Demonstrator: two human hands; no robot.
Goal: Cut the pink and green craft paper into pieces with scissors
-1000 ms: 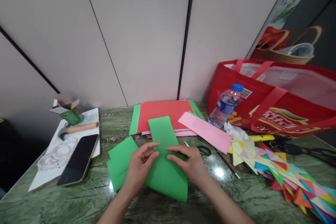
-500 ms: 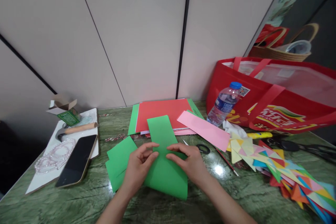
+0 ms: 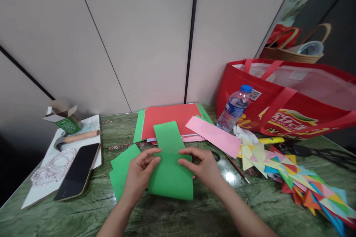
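A long green paper strip (image 3: 171,177) is held up in the middle, its lower end curling toward me. My left hand (image 3: 141,172) pinches its left edge between thumb and fingers. At the opposite edge, my right hand (image 3: 204,166) pinches it the same way. The strip's far end overlaps a stack of sheets topped by red paper (image 3: 164,113). Beside my left hand, partly covered by it, lie more green paper pieces (image 3: 122,166). Scissors (image 3: 216,156), mostly hidden, lie behind my right hand. A pink paper strip (image 3: 214,135) rests just beyond them.
On the left are a phone (image 3: 78,172), a hammer (image 3: 80,137), beaded strands (image 3: 52,166) and a small green box (image 3: 65,120). To the right stand a water bottle (image 3: 235,109) and a red bag (image 3: 278,100), with folded colored paper (image 3: 303,181) and a pencil (image 3: 237,168) nearer.
The green strip's lower end has risen and turned more level. My hands have spread slightly apart along its edges. The whole view has shifted a little.
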